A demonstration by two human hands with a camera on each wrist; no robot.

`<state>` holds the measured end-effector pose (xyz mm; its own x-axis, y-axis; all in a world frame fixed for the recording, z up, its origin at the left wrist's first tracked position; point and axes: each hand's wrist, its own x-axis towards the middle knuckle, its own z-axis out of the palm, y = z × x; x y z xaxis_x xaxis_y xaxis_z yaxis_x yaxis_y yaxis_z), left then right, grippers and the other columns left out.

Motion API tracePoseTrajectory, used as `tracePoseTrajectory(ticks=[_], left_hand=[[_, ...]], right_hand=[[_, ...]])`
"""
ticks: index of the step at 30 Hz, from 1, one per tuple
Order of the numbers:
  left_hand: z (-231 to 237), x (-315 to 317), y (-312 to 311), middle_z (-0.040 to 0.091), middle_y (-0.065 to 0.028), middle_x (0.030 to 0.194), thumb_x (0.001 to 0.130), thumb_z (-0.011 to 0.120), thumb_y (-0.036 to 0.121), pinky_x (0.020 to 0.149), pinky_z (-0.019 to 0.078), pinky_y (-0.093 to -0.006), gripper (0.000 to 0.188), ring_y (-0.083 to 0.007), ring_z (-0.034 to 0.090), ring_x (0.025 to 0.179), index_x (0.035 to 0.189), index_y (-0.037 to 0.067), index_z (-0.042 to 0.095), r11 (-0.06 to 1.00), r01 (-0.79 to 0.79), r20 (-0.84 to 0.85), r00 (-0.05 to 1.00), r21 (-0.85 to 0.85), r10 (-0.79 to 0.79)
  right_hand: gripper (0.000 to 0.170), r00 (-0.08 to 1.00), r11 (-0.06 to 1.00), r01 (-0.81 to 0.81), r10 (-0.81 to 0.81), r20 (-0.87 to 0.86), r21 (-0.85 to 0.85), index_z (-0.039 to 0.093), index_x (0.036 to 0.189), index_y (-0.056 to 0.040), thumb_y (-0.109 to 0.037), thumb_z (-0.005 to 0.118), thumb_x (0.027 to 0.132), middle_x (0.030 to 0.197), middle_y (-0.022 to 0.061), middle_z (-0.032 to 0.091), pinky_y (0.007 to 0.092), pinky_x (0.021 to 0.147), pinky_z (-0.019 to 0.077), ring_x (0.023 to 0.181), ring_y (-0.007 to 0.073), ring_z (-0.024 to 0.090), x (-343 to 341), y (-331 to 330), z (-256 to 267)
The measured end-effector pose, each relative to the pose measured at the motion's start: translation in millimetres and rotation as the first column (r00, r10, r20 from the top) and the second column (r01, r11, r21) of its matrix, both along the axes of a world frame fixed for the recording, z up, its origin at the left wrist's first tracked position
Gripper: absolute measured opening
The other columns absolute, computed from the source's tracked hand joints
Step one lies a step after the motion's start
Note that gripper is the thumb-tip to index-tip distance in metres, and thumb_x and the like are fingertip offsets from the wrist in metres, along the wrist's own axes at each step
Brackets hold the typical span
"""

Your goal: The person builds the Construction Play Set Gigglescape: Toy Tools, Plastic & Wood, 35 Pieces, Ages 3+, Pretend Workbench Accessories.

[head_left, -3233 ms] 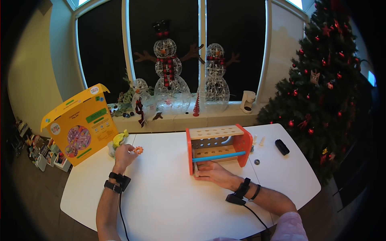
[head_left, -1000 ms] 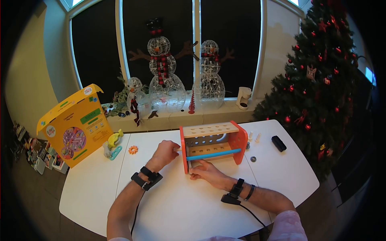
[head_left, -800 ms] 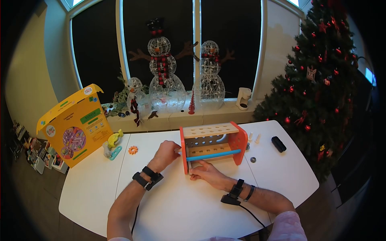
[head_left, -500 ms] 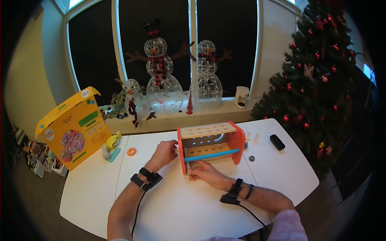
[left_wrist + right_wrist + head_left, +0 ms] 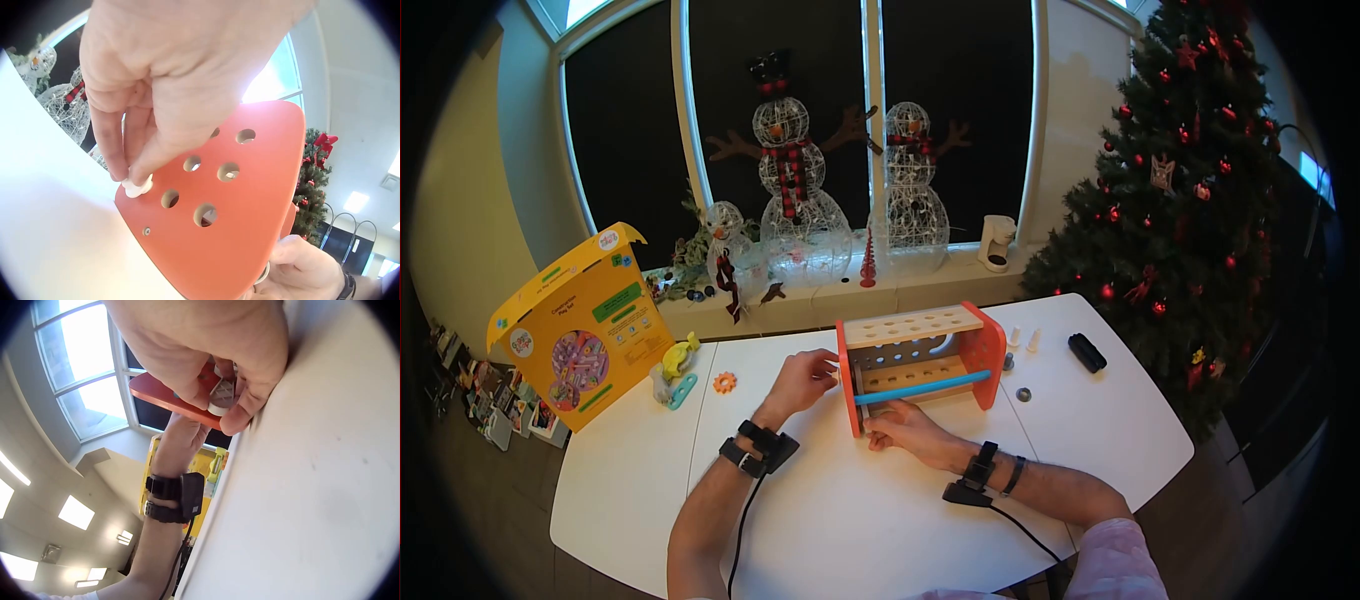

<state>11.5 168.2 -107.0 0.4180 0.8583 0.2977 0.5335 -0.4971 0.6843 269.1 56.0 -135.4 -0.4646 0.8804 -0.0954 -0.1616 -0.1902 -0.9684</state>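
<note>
A wooden toy workbench with red side panels and a blue bar stands on the table between my hands. My left hand is outside its left panel. In the left wrist view, thumb and fingers pinch a white plastic bolt head against the panel's lower corner, beside several round holes. My right hand reaches in under the blue bar at the same corner. In the right wrist view, its fingers grip a pale grey ribbed strip against the panel's inner side; its far end is hidden.
An orange gear, a turquoise strip and a yellow toy piece lie left, near a yellow box. Right of the bench are white bolts, a grey nut and a black object.
My left hand has moved right, from beside the orange gear to the bench's left panel, then stayed there. My right hand has kept to the bench's lower left corner.
</note>
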Motion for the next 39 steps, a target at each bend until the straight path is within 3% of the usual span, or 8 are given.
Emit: tracePoseTrajectory(ticks=[6, 14, 18, 22, 30, 36, 38, 39], left_hand=[[11, 2, -9, 0.084, -0.0158, 0.107, 0.088, 0.082, 0.003, 0.085, 0.0661, -0.0378, 0.039, -0.0263, 0.083, 0.094, 0.126, 0.003, 0.075, 1.000, -0.021, 0.023, 1.000, -0.020, 0.021], [13, 4, -13, 0.081, -0.0172, 0.117, 0.092, 0.082, -0.002, 0.090, 0.0687, -0.0355, 0.037, -0.0255, 0.081, 0.104, 0.127, -0.004, 0.073, 0.999, -0.019, 0.062, 0.998, -0.034, 0.022], [7, 3, -8, 0.081, -0.0175, 0.118, 0.092, 0.083, -0.002, 0.092, 0.0687, -0.0356, 0.037, -0.0251, 0.081, 0.104, 0.127, -0.004, 0.074, 1.000, -0.017, 0.073, 0.997, -0.022, 0.019], [3, -1, -6, 0.083, -0.0149, 0.113, 0.093, 0.085, 0.003, 0.088, 0.0681, -0.0352, 0.033, -0.0236, 0.082, 0.098, 0.124, -0.003, 0.076, 0.998, -0.052, 0.014, 0.999, -0.040, 0.053], [4, -2, -8, 0.084, -0.0130, 0.103, 0.092, 0.087, 0.008, 0.085, 0.0663, -0.0338, 0.025, -0.0214, 0.082, 0.091, 0.114, -0.002, 0.080, 0.991, -0.100, -0.070, 0.993, -0.092, 0.093], [-2, -8, 0, 0.084, -0.0117, 0.098, 0.097, 0.084, 0.012, 0.084, 0.0645, -0.0309, 0.022, -0.0171, 0.080, 0.088, 0.112, -0.003, 0.081, 0.991, -0.038, 0.002, 0.999, -0.126, 0.039], [-5, -9, 1, 0.084, -0.0108, 0.092, 0.100, 0.079, 0.018, 0.079, 0.0627, -0.0303, 0.023, -0.0163, 0.080, 0.082, 0.108, -0.003, 0.082, 0.961, -0.052, 0.178, 0.978, -0.270, 0.103], [-5, -9, 3, 0.084, -0.0108, 0.092, 0.100, 0.079, 0.018, 0.079, 0.0627, -0.0303, 0.023, -0.0163, 0.080, 0.082, 0.108, -0.003, 0.082, 0.961, -0.052, 0.178, 0.979, -0.271, 0.103]], right_hand=[[0.047, 0.999, 1.000, 0.011, -0.011, 0.031, -0.014, 0.054, 0.141, -0.0011, -0.025, 0.075, 0.105, 0.105, 0.0088, 0.071, 0.0350, 0.088, 0.0619, 0.091, 0.0159, 0.070, -3, 7, -3], [0.042, 0.999, 1.000, 0.025, -0.026, 0.045, 0.005, 0.058, 0.135, -0.0021, -0.026, 0.075, 0.106, 0.099, 0.0054, 0.070, 0.0305, 0.076, 0.0576, 0.083, 0.0128, 0.067, -6, 8, 0], [0.028, 0.999, 1.000, 0.011, -0.012, 0.035, 0.028, 0.064, 0.122, -0.0044, -0.026, 0.072, 0.108, 0.092, 0.0022, 0.069, 0.0281, 0.069, 0.0523, 0.077, 0.0100, 0.063, -6, 5, 6], [0.020, 1.000, 0.999, 0.026, -0.026, -0.007, 0.018, 0.066, 0.112, -0.0064, -0.025, 0.069, 0.109, 0.090, 0.0007, 0.069, 0.0270, 0.067, 0.0502, 0.074, 0.0085, 0.062, -6, 2, 8], [0.019, 1.000, 1.000, 0.020, -0.020, -0.022, 0.006, 0.066, 0.112, -0.0070, -0.026, 0.070, 0.109, 0.091, 0.0001, 0.069, 0.0262, 0.066, 0.0496, 0.075, 0.0076, 0.061, -6, -1, 12], [0.019, 0.999, 1.000, 0.004, -0.004, -0.035, 0.006, 0.066, 0.113, -0.0065, -0.024, 0.070, 0.109, 0.093, 0.0004, 0.070, 0.0256, 0.067, 0.0503, 0.075, 0.0069, 0.061, -6, 0, 14], [0.019, 0.999, 1.000, -0.003, 0.003, -0.039, 0.006, 0.066, 0.114, -0.0065, -0.024, 0.070, 0.109, 0.094, 0.0006, 0.071, 0.0254, 0.068, 0.0504, 0.075, 0.0067, 0.061, -7, 0, 13], [0.019, 0.999, 1.000, -0.004, 0.004, -0.045, 0.004, 0.066, 0.114, -0.0065, -0.024, 0.070, 0.109, 0.094, 0.0007, 0.071, 0.0255, 0.068, 0.0506, 0.076, 0.0067, 0.061, -7, -1, 13]])
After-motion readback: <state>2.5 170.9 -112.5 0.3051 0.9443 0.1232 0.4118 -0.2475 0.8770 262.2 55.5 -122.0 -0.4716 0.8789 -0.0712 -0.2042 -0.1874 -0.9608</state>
